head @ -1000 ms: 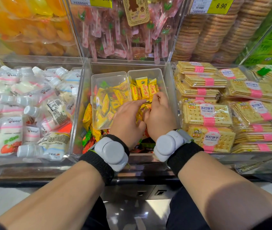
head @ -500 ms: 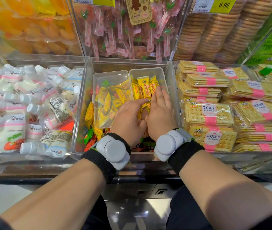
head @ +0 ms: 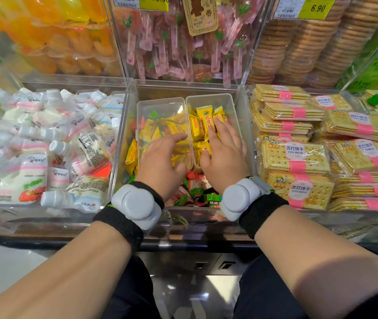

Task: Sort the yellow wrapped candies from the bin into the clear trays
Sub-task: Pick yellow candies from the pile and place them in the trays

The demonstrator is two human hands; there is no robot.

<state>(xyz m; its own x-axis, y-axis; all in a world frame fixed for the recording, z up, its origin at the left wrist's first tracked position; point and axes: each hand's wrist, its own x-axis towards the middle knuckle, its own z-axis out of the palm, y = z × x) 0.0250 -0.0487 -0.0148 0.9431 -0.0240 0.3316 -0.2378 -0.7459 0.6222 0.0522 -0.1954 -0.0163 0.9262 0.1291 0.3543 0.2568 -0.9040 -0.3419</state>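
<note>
This is a shop: yellow price tags [head: 317, 7] hang over clear bins of wrapped lollipops [head: 183, 49], stacked soda biscuit packs [head: 295, 157] and drink pouches [head: 33, 146].

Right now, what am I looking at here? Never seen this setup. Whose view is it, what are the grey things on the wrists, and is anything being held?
This is one wide camera worn on a person's head, looking down at their own bare hands. There is no robot. The grey pucks are devices strapped to the wrists; what they do isn't visible. In the middle bin sit two clear trays with yellow wrapped candies. The left hand reaches into the left tray; the right hand lies flat over the candies in the right tray. Neither clearly grips anything. Pouches fill the left bin and cracker packs the right.
</note>
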